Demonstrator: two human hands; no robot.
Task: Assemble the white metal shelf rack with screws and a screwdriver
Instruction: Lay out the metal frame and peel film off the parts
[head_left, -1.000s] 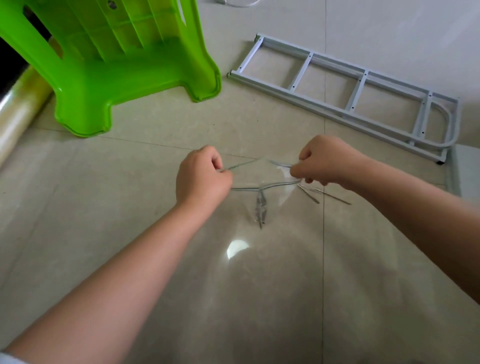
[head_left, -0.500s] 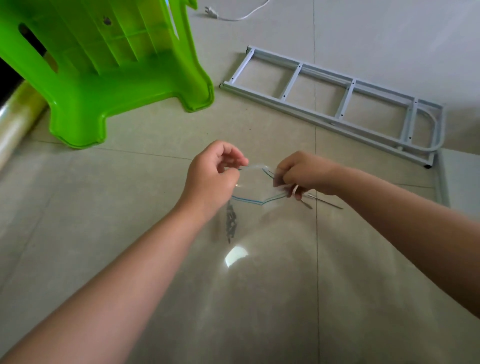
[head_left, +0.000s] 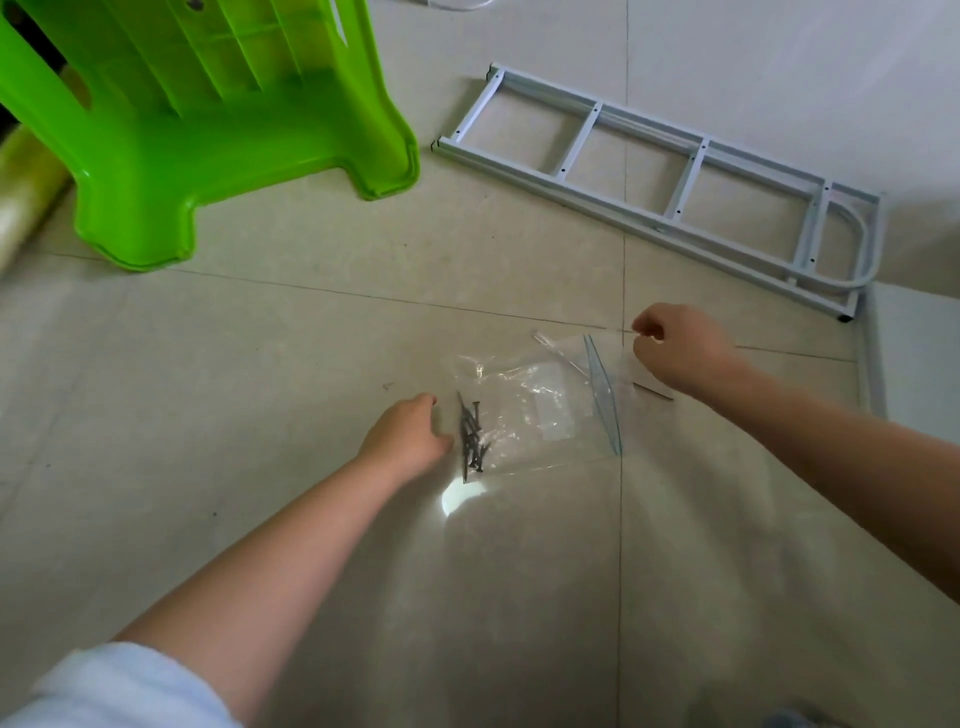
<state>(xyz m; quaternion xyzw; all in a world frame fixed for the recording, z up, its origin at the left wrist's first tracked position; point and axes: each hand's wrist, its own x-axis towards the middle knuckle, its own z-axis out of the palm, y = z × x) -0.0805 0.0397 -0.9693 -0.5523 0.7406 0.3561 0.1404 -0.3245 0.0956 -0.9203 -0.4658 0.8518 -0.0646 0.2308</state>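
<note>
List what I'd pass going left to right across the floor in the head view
Roll of clear film → green stool → left hand → screws in the plastic bag → right hand → white rack side frame.

Clear bag (head_left: 540, 410) of dark screws (head_left: 471, 439) on tiled floor (head_left: 260, 364), between both hands, left (head_left: 410, 436), right (head_left: 675, 348).

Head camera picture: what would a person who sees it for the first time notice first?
Most striking is the bright green plastic stool, at the top left on the tiled floor. In the middle lies a clear plastic bag with dark screws bunched at its left end, between the left hand and the right hand. The white metal frame lies flat at the upper right.
</note>
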